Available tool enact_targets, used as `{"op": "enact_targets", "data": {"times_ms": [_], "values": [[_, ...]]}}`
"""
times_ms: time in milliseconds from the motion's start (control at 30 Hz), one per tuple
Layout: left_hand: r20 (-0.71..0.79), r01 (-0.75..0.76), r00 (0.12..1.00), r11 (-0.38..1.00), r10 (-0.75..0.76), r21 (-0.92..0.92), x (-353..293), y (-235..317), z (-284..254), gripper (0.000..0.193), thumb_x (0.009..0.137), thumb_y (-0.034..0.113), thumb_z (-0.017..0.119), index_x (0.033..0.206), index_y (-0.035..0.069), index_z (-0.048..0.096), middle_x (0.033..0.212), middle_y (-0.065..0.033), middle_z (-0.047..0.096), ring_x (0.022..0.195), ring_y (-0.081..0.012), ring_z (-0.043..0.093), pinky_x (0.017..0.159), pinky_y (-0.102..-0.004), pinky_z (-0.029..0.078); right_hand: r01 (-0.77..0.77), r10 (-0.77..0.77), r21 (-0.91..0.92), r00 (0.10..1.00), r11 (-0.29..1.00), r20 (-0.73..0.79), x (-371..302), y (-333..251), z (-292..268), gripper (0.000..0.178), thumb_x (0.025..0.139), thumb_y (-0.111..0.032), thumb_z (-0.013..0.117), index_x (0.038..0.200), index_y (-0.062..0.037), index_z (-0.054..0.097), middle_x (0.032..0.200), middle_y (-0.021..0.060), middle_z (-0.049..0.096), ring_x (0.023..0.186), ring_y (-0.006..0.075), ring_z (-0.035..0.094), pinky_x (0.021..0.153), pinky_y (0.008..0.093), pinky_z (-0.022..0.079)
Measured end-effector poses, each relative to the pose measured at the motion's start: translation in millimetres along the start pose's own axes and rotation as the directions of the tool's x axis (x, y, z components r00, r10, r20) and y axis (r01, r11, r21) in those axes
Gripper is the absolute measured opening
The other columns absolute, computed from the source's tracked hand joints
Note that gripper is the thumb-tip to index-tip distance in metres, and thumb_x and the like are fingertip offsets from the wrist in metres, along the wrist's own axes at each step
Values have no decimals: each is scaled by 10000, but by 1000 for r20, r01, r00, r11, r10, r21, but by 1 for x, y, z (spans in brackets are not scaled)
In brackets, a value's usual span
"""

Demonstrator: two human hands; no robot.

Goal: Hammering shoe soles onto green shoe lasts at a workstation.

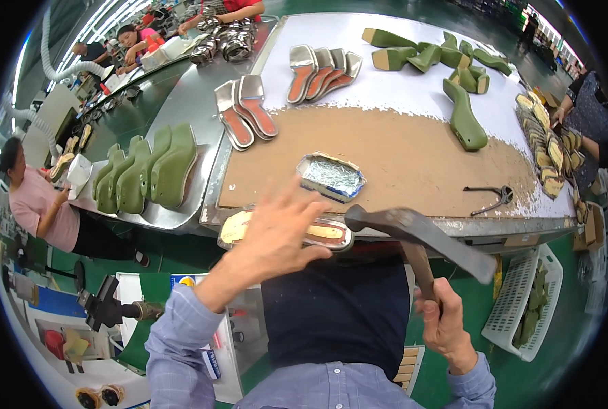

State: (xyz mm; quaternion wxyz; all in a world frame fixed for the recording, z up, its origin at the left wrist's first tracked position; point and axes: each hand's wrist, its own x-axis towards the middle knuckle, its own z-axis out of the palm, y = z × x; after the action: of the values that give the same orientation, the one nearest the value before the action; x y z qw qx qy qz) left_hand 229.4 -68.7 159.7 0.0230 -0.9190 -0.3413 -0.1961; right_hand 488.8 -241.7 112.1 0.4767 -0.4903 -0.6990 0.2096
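Right hand (443, 319) grasps hammer (423, 234) by wooden handle (420, 267), the sensible hold; metal head likely heavy. Left hand (274, 228) spread, blurred, over shoe form (328, 233) at table's (406, 157) near edge; contact unclear. Form probably stiff, best steadied by its sides.

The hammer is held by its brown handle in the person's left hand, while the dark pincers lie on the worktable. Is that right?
Not quite: the head view shows the hammer in the person's right hand. It is held by its brown handle, and the dark pincers lie on the worktable.
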Motion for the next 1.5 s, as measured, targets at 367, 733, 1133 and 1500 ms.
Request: {"op": "enact_targets", "data": {"times_ms": [367,733,1133,1500], "values": [[347,171,930,979,-122,-113,-2,-12,-3,527,735,442,753,1077,73,597,964,-115,622,953,-294,583,875,-423,395,-501,523,167,842,849,-135,-17,11,-6,498,1004,-201,469,1449,-75,283,694,18,514,523,64,448,459,208,384],[294,148,948,987,-121,-70,-12,-9,4,513,752,437,729,1064,55,588,954,-109,613,942,-279,585,800,-410,388,95,-104,-45,953,994,-286,56,-33,-29,418,917,-37,575,1320,-1,472,1049,189,655,910,279,662,738,341,519],[299,144,947,988,-119,-63,-9,-5,3,557,751,461,730,1079,39,574,956,-114,615,959,-298,582,828,-418,393,130,-267,-376,902,917,-340,39,-17,-16,469,861,-42,640,1311,-34,508,909,156,664,772,268,655,664,360,518],[296,166,946,981,-129,-102,-7,-9,3,536,744,443,739,1067,41,595,948,-111,631,956,-277,589,816,-414,390,-110,171,-354,975,929,145,40,-24,8,403,852,-46,667,1242,-75,570,813,153,617,722,317,636,670,370,516]]}}
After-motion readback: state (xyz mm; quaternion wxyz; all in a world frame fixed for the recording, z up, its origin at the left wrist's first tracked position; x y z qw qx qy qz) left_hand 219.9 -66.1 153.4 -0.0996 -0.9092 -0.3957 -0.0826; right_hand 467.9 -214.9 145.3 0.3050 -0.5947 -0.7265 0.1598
